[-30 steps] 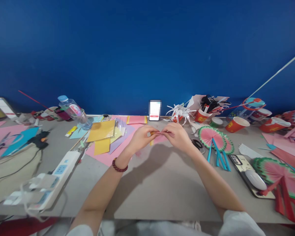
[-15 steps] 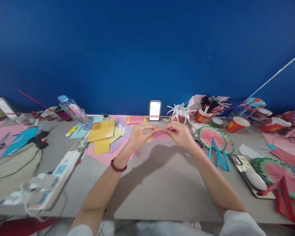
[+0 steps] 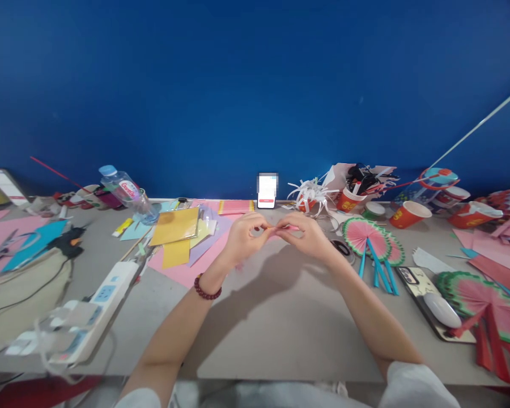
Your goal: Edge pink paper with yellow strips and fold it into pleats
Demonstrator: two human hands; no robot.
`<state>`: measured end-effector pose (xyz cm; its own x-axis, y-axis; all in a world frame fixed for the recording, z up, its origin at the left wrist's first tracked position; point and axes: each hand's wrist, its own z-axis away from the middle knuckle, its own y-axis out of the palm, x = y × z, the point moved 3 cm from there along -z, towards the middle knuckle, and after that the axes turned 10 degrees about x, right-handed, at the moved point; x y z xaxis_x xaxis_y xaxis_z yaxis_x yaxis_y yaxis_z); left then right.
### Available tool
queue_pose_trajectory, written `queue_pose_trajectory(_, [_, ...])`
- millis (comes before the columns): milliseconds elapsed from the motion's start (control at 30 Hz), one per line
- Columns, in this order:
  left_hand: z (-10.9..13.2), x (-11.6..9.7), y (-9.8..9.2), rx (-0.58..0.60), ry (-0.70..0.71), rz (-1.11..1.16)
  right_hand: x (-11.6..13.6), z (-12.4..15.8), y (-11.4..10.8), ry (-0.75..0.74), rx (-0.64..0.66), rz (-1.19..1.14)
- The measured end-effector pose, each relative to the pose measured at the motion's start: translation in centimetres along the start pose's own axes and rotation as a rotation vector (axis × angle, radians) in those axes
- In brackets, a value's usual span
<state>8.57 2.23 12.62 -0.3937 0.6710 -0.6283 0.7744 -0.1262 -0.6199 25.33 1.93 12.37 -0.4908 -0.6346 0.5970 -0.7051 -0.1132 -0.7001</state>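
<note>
Above the middle of the grey table, my left hand (image 3: 247, 235) and my right hand (image 3: 302, 233) meet at the fingertips. Both pinch a small pink paper piece (image 3: 293, 228), which shows between the right fingers and is mostly hidden by them. A bracelet of dark red beads circles my left wrist. Behind the hands a lit phone (image 3: 267, 190) stands upright against the blue wall. Pink sheets (image 3: 174, 271) lie left of my left hand, partly under yellow packets (image 3: 176, 224).
A power strip (image 3: 104, 309) lies at the left, a bottle (image 3: 130, 192) behind it. On the right are pink-green paper fans (image 3: 368, 238), a paper cup (image 3: 410, 215), a cup of tools (image 3: 351, 199) and a mouse (image 3: 442, 310) on a phone.
My hands have come closer together, and the fingertips now touch around the paper. The orange-yellow end that showed at my left fingertips is now hidden.
</note>
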Motion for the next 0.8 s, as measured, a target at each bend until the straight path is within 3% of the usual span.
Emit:
queue_pose_trajectory(233, [0.2,-1.0,-0.6,0.034,-0.063,0.004,-0.6,0.0,0.3,-0.003,-0.084,-0.139])
queue_pose_trajectory(533, [0.8,-2.8,-0.8,0.007,0.0,-0.015,-1.9,0.0,1.4,0.005,-0.112,-0.427])
queue_pose_trajectory(800, [1.2,-3.5,-0.5,-0.06,0.073,-0.124,-1.9,0.0,2.0,-0.004,-0.085,-0.489])
